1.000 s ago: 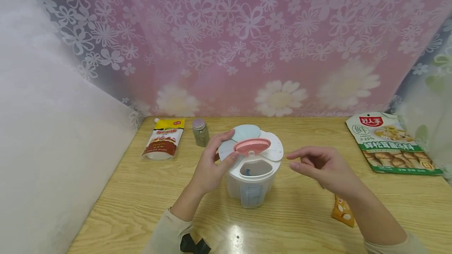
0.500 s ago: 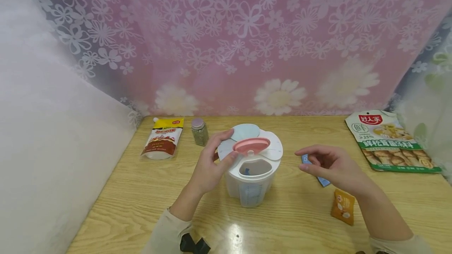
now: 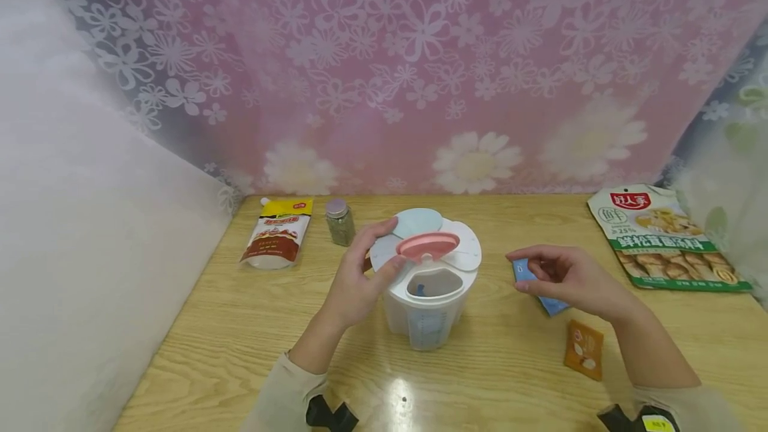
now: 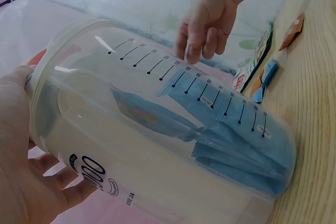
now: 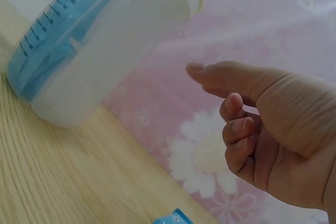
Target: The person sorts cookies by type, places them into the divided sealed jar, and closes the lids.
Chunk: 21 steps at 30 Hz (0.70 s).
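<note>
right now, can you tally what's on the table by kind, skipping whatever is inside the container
Small sachets: 2 (blue sachet, orange sachet)
Larger packs: 2 (spouted pouch, mushroom-print bag)
Jars: 1 (small jar with mauve lid)
Containers: 1 (lidded container)
Total: 6

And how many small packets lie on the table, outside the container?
2: in the head view, a blue packet partly behind the right hand, an orange packet below. Others may be hidden.
</note>
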Motion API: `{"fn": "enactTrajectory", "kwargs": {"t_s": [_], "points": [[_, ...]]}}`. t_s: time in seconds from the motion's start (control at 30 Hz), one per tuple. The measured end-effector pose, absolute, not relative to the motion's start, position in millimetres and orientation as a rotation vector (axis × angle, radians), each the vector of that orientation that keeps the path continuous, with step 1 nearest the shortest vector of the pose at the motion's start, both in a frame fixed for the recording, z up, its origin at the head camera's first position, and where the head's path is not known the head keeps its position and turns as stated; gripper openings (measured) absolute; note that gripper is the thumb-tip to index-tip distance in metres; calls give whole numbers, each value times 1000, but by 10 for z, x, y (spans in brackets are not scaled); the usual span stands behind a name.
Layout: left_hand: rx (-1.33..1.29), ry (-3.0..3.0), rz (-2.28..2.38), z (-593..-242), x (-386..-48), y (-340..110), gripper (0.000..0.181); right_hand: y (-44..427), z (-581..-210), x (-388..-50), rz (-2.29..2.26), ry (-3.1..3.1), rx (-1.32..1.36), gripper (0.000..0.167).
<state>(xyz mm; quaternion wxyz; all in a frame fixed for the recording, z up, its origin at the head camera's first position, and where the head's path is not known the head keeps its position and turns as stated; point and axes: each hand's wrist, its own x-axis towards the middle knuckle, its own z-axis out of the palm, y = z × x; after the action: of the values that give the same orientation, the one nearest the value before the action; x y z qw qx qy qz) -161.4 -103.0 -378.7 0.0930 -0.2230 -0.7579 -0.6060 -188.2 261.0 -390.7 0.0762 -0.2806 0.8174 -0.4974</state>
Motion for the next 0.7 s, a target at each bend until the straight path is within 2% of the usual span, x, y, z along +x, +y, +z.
{"fn": "enactTrajectory", "kwargs": {"t_s": [0.7], "points": [[-689,-2216,-1812,-3811,-1628,-1022,51,2961,-4428,-2179,-1443,2433,-648,68]]}}
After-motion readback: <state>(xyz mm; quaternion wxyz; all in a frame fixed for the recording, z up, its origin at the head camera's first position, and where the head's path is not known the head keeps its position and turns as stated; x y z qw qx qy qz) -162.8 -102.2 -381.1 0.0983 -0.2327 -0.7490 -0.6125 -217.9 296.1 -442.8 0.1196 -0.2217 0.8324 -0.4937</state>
